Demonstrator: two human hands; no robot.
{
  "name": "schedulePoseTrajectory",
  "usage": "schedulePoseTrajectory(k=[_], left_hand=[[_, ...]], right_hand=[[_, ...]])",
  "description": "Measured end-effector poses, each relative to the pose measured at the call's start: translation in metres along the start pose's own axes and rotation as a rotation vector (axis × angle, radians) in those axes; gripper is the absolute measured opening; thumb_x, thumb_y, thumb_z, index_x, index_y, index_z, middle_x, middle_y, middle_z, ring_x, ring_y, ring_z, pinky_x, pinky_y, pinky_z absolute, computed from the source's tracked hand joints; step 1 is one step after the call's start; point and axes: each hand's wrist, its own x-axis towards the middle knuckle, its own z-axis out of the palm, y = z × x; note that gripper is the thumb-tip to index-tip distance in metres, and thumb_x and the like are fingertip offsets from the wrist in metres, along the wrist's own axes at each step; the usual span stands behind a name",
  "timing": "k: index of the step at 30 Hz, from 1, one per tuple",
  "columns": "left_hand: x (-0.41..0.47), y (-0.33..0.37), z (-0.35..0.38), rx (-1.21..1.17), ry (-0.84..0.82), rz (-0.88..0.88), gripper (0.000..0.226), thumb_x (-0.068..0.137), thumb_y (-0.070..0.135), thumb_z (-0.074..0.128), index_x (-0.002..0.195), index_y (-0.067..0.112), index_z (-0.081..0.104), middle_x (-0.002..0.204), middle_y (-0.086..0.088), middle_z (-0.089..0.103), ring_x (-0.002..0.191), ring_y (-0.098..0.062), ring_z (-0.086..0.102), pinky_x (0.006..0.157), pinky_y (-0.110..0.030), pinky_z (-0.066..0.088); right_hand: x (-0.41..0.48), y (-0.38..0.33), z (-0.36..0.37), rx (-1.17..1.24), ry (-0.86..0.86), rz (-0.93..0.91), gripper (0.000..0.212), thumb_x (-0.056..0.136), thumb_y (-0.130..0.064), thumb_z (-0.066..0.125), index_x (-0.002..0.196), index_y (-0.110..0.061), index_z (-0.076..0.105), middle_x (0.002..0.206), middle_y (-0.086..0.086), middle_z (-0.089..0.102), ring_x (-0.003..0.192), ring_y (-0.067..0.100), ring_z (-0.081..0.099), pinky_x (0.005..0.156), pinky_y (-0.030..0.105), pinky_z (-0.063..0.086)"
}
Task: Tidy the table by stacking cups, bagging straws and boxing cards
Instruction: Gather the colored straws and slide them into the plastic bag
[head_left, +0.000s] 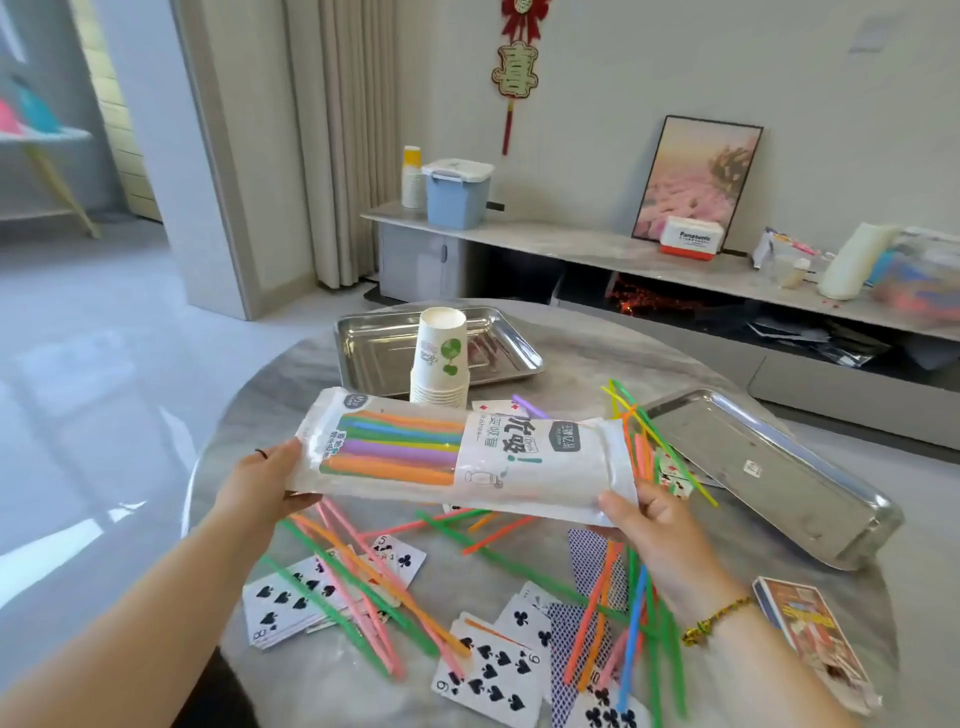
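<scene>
I hold the straw bag (519, 467) level above the desk (597, 353), the grip of my left hand (260, 483) wrapped round its 9 o'clock end, my right hand (654, 519) pinching the 3 o'clock end; it seems light, floppy, slippery film, best held by both ends.

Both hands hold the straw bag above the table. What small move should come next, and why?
Probably let the right hand release the bag and gather a few loose straws, while the left hand holds the bag. The cups already stand stacked, the bag is partly filled, and the loose straws lie across the cards, so the cards are hard to collect first.
</scene>
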Motion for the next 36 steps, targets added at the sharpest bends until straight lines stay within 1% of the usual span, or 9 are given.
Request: schedulePoseTrajectory(k=[5, 8, 10, 13, 18, 25, 27, 31, 36], left_hand=[[0.015, 0.011, -0.019, 0.053, 0.108, 0.107, 0.019, 0.093, 0.013, 0.043, 0.078, 0.005, 0.051, 0.071, -0.007, 0.047, 0.063, -0.021, 0.048, 0.039, -0.015, 0.048], [0.024, 0.010, -0.028, 0.316, 0.220, 0.250, 0.024, 0.094, 0.018, 0.043, 0.107, 0.007, 0.058, 0.094, -0.012, 0.057, 0.089, -0.028, 0.052, 0.073, -0.030, 0.045], [0.026, 0.007, -0.031, 0.456, 0.184, 0.334, 0.045, 0.089, 0.027, 0.054, 0.131, 0.014, 0.045, 0.129, -0.011, 0.051, 0.117, -0.029, 0.047, 0.099, -0.038, 0.036], [0.025, 0.003, -0.028, 0.671, -0.101, 0.590, 0.098, 0.053, 0.052, 0.065, 0.140, 0.025, 0.028, 0.142, 0.004, 0.033, 0.133, -0.015, 0.029, 0.112, -0.038, 0.021], [0.032, -0.005, -0.010, 1.305, -0.500, 0.795, 0.124, 0.035, 0.070, 0.055, 0.138, 0.038, -0.007, 0.151, 0.011, 0.010, 0.138, -0.003, 0.003, 0.109, -0.021, -0.013], [0.039, 0.001, -0.002, 1.351, -0.423, 0.704, 0.102, 0.067, 0.035, 0.071, 0.143, 0.033, 0.003, 0.132, 0.001, 0.046, 0.125, -0.018, 0.036, 0.107, -0.022, 0.011], [0.039, 0.004, -0.004, 1.336, -0.356, 0.726, 0.094, 0.072, 0.032, 0.068, 0.144, 0.032, 0.007, 0.129, 0.000, 0.048, 0.121, -0.021, 0.038, 0.100, -0.019, 0.013], [0.044, 0.012, -0.016, 1.248, -0.204, 0.714, 0.086, 0.075, 0.028, 0.067, 0.143, 0.031, 0.015, 0.127, -0.005, 0.049, 0.121, -0.025, 0.038, 0.096, -0.021, 0.015], [0.050, 0.013, -0.024, 1.216, -0.128, 0.688, 0.086, 0.074, 0.028, 0.068, 0.143, 0.030, 0.017, 0.131, -0.005, 0.046, 0.124, -0.029, 0.036, 0.102, -0.026, 0.019]], right_hand=[[0.012, -0.004, 0.035, 0.009, -0.055, 0.062, 0.026, 0.088, -0.001, 0.050, 0.074, -0.016, 0.066, 0.069, -0.006, 0.072, 0.075, 0.014, 0.064, 0.084, 0.034, 0.050], [0.017, -0.007, 0.061, -0.034, -0.044, 0.048, 0.019, 0.088, -0.002, 0.051, 0.076, -0.007, 0.065, 0.085, 0.023, 0.068, 0.083, 0.023, 0.057, 0.082, 0.037, 0.047], [0.022, -0.008, 0.081, -0.085, -0.048, 0.010, 0.019, 0.088, -0.004, 0.053, 0.083, 0.012, 0.061, 0.099, 0.041, 0.057, 0.079, 0.029, 0.056, 0.070, 0.028, 0.042], [0.031, -0.006, 0.111, -0.118, -0.110, -0.017, 0.030, 0.088, -0.008, 0.053, 0.093, 0.022, 0.051, 0.096, 0.042, 0.057, 0.074, 0.026, 0.051, 0.071, 0.029, 0.035], [0.041, -0.007, 0.142, -0.224, -0.288, -0.054, 0.027, 0.089, -0.007, 0.052, 0.092, 0.020, 0.054, 0.083, 0.037, 0.056, 0.075, 0.021, 0.045, 0.070, 0.030, 0.034], [0.051, -0.003, 0.154, -0.277, -0.369, -0.060, 0.035, 0.081, -0.024, 0.054, 0.093, 0.009, 0.056, 0.097, 0.033, 0.060, 0.084, 0.037, 0.057, 0.082, 0.043, 0.047], [0.049, -0.002, 0.155, -0.253, -0.311, -0.076, 0.017, 0.085, -0.019, 0.057, 0.101, -0.014, 0.053, 0.107, 0.005, 0.061, 0.096, 0.022, 0.059, 0.090, 0.038, 0.050], [0.027, 0.009, 0.155, -0.224, 0.017, -0.115, 0.035, 0.078, -0.029, 0.060, 0.108, -0.025, 0.042, 0.106, -0.008, 0.046, 0.083, 0.001, 0.051, 0.078, 0.015, 0.046], [-0.019, 0.028, 0.190, -0.895, -0.475, -0.103, 0.114, 0.045, -0.077, 0.030, 0.141, -0.018, 0.017, 0.144, -0.002, 0.027, 0.135, 0.015, 0.022, 0.111, 0.028, 0.014]])
